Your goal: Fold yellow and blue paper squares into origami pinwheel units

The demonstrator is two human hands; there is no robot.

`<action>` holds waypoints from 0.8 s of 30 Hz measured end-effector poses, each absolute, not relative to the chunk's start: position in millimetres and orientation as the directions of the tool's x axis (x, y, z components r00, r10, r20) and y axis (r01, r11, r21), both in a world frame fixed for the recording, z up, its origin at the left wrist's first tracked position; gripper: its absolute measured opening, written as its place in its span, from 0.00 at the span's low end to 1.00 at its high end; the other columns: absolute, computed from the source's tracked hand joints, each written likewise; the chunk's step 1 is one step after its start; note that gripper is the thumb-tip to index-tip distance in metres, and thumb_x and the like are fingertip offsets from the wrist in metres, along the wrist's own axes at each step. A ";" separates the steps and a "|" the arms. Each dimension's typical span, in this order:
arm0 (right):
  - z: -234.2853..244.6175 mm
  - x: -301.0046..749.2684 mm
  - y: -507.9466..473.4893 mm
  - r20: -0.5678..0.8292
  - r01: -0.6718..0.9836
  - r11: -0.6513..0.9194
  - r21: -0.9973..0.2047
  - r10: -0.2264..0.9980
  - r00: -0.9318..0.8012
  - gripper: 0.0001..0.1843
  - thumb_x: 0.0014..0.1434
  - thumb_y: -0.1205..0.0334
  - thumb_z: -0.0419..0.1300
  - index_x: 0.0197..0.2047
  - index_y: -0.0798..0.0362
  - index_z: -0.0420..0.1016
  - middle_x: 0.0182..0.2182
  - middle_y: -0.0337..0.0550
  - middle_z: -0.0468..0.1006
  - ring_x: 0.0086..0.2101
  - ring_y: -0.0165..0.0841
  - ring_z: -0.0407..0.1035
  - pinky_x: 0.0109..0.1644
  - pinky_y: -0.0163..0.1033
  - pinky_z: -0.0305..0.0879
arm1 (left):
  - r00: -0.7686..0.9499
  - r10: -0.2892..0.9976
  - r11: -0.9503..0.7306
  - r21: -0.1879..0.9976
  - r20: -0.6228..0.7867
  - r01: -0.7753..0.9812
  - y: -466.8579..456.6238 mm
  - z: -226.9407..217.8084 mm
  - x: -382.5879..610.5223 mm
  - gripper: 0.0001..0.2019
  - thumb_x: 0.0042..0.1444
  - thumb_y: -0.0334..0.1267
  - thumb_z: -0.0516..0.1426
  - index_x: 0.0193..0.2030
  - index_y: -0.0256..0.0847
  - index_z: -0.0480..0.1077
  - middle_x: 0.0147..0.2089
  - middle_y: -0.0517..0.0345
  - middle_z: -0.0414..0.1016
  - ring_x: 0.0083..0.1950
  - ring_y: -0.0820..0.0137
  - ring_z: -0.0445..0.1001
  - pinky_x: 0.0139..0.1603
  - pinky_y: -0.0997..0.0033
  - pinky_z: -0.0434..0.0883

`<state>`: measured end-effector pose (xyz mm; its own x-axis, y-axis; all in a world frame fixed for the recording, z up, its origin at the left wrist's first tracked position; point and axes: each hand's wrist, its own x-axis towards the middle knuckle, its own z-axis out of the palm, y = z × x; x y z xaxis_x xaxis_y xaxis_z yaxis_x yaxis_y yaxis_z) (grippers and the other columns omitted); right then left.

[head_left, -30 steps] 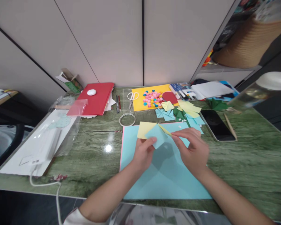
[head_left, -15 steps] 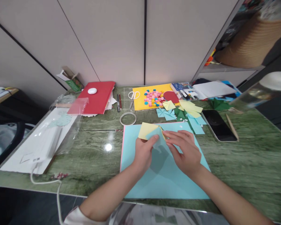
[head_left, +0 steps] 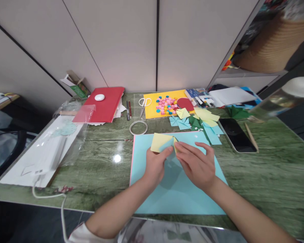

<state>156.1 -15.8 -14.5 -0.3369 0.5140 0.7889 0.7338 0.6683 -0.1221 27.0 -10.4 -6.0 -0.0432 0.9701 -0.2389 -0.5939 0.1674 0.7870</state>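
Over a large light blue sheet, both hands hold a piece of folded paper, yellow with a light blue part. My left hand is closed on its left side, thumb on top and fingers underneath. My right hand pinches the paper's right edge between thumb and fingertips, and that edge is partly hidden by the fingers. Beyond the hands lie folded yellow paper pieces, light blue pieces and dark green pieces.
White-handled scissors, a tape ring and pens lie behind. Pink, blue and yellow bits sit on a yellow sheet. A phone is at right, a red folder and a white power strip at left.
My right hand has shifted slightly left, closer to my left hand, along the paper's right edge. The light blue part of the paper shows less than before.
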 end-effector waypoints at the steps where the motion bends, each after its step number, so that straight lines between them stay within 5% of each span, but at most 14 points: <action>1: -14.8 156.3 -15.5 0.793 0.735 0.669 -0.109 0.504 -0.341 0.07 0.54 0.70 0.60 0.35 0.51 0.68 0.41 0.39 0.79 0.43 0.30 0.73 0.55 0.42 0.55 | -0.028 0.971 0.175 0.785 -0.237 -0.595 -10.3 -6.3 26.8 0.09 0.42 0.32 0.63 0.34 0.38 0.75 0.35 0.58 0.77 0.36 0.71 0.73 0.39 0.72 0.67; 24: -18.7 155.3 -15.9 0.799 0.764 0.644 0.026 0.446 -0.403 0.05 0.56 0.69 0.58 0.36 0.52 0.68 0.44 0.39 0.77 0.46 0.30 0.71 0.58 0.45 0.51 | 0.023 0.941 0.277 0.730 -0.338 -0.625 -9.7 -8.5 25.6 0.09 0.40 0.34 0.65 0.30 0.36 0.73 0.28 0.61 0.74 0.28 0.77 0.69 0.29 0.77 0.62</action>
